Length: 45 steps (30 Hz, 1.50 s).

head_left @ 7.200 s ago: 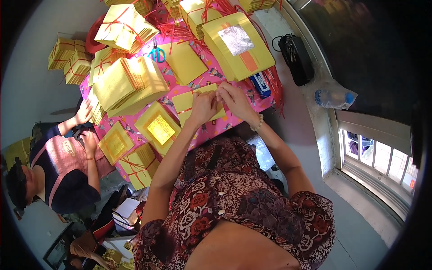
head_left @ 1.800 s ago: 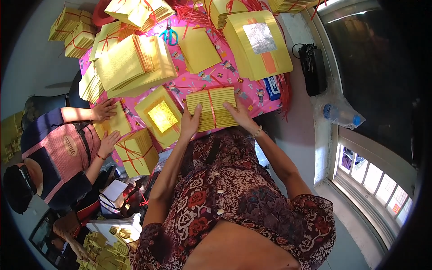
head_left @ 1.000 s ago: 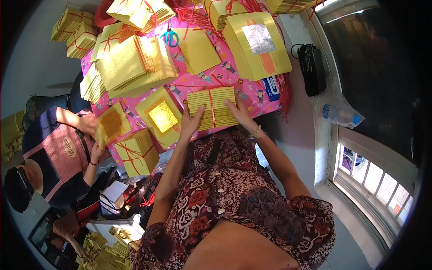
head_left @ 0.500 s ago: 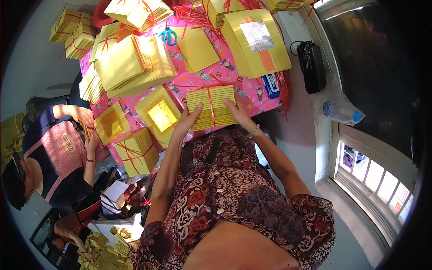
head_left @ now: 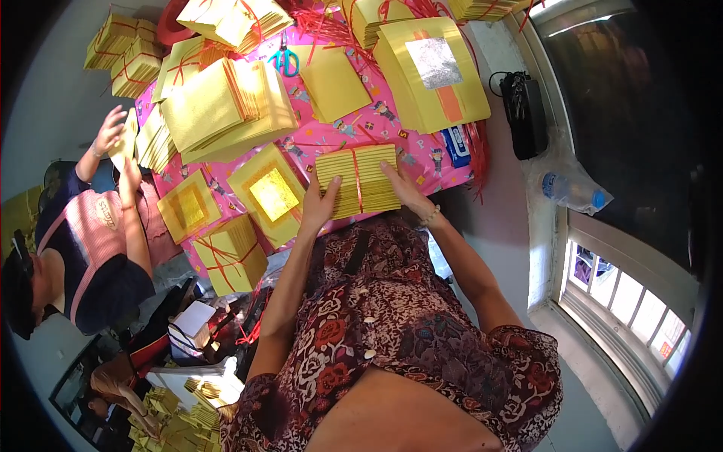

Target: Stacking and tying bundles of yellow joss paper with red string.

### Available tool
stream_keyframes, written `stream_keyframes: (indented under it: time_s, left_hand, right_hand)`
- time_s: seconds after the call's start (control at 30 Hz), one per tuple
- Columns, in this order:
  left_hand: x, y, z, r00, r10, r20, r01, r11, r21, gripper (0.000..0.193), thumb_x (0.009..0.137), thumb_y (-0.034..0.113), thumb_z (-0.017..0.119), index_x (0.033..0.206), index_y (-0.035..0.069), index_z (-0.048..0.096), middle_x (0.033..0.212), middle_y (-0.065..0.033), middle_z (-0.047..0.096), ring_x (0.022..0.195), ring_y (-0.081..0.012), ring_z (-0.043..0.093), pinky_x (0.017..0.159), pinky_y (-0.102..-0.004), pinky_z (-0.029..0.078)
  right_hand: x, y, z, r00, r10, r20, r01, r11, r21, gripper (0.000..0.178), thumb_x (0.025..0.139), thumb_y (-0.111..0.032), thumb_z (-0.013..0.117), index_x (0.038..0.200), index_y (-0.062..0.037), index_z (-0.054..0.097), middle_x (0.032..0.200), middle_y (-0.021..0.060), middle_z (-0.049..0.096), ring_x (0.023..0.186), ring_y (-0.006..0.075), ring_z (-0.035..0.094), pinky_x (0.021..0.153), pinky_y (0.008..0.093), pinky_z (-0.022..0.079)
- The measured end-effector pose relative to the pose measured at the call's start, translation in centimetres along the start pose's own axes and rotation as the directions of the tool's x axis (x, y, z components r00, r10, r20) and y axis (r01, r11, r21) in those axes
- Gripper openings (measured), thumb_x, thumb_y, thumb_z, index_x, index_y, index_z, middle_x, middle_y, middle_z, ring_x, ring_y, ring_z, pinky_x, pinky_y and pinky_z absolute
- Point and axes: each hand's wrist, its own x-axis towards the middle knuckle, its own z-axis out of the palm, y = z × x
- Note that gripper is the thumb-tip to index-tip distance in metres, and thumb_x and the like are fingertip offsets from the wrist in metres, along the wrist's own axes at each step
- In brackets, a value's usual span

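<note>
Between my hands, at the near edge of the table, is a bundle of folded yellow paper (head_left: 376, 181), its folds stacked in rows with a red ribbon around the middle. My left hand (head_left: 319, 202) grips its left end, thumb on top. Around the right end closes my right hand (head_left: 409, 194), a bracelet on its wrist. Left of the bundle lies a yellow sheet with a gold square (head_left: 273, 193). Beyond it is a flat yellow paper stack (head_left: 335, 83), with teal-handled scissors (head_left: 284, 60) beside that.
A pink patterned cloth (head_left: 316, 135) covers the table. Yellow paper stacks (head_left: 226, 105) stand at the left, and a tall one with a silver square (head_left: 429, 75) at the far right. A co-worker (head_left: 98, 226) sits at the left, holding folded yellow paper. A bottle (head_left: 572, 190) lies by the window.
The co-worker's hands have moved away from their lap to the table's left edge with yellow paper. My hands stay on the bundle, nearly unmoved.
</note>
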Motion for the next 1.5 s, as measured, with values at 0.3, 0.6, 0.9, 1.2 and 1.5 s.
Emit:
stream_keyframes:
  time_s: [0.3, 0.6, 0.9, 1.2, 1.5]
  left_hand:
    - [0.9, 0.2, 0.5, 0.991, -0.113, -0.066, 0.095, 0.968, -0.232, 0.050, 0.097, 0.030, 0.050, 0.137, 0.004, 0.037, 0.118, -0.0094, 0.057, 0.105, -0.0152, 0.053, 0.089, -0.0282, 0.044]
    - [1.0, 0.4, 0.1, 0.998, -0.056, -0.042, 0.050, 0.989, -0.138, 0.051, 0.099, 0.038, 0.042, 0.136, 0.003, 0.038, 0.126, -0.0090, 0.052, 0.113, -0.0169, 0.049, 0.098, -0.0285, 0.036]
    - [2.1, 3.0, -1.8, 0.871, -0.425, 0.248, 0.492, 0.756, -0.432, 0.079, 0.091, 0.067, 0.022, 0.144, 0.007, 0.028, 0.142, -0.0120, 0.039, 0.131, -0.0243, 0.036, 0.107, -0.0371, 0.027]
    - [-0.4, 2.6, 0.2, 0.977, -0.077, -0.199, -0.001, 0.932, -0.363, 0.060, 0.096, 0.052, 0.034, 0.136, 0.007, 0.039, 0.132, -0.0082, 0.046, 0.121, -0.0187, 0.043, 0.100, -0.0333, 0.034]
    - [4.9, 3.2, -1.0, 0.851, -0.524, 0.046, 0.483, 0.743, -0.463, 0.065, 0.096, 0.057, 0.026, 0.134, 0.007, 0.042, 0.127, -0.0077, 0.052, 0.121, -0.0192, 0.044, 0.103, -0.0344, 0.032]
  right_hand:
    - [-0.1, -3.2, 0.2, 0.993, -0.118, -0.010, 0.112, 0.962, -0.249, 0.069, 0.095, -0.039, 0.049, 0.144, 0.0001, 0.019, 0.139, 0.0216, 0.037, 0.127, 0.0255, 0.038, 0.105, 0.0345, 0.031]
    - [1.3, -1.3, -0.3, 0.994, -0.104, 0.020, 0.105, 0.967, -0.230, 0.070, 0.096, -0.042, 0.045, 0.144, 0.0021, 0.017, 0.143, 0.0202, 0.033, 0.130, 0.0253, 0.035, 0.107, 0.0331, 0.029]
    - [1.1, -4.6, 0.5, 0.971, 0.182, 0.156, -0.216, 0.945, 0.246, 0.059, 0.098, -0.047, 0.033, 0.127, 0.0043, 0.042, 0.127, 0.0126, 0.047, 0.119, 0.0197, 0.042, 0.101, 0.0304, 0.032]
    - [-1.7, -2.9, 1.6, 0.922, -0.370, -0.110, 0.365, 0.929, -0.065, 0.042, 0.096, -0.028, 0.045, 0.125, 0.0004, 0.035, 0.126, 0.0116, 0.039, 0.122, 0.0195, 0.035, 0.104, 0.0333, 0.027]
    - [5.7, -1.0, -2.7, 0.956, 0.290, 0.046, -0.278, 0.841, 0.464, 0.048, 0.097, -0.044, 0.039, 0.120, -0.0029, 0.049, 0.118, 0.0056, 0.054, 0.112, 0.0169, 0.049, 0.099, 0.0320, 0.036]
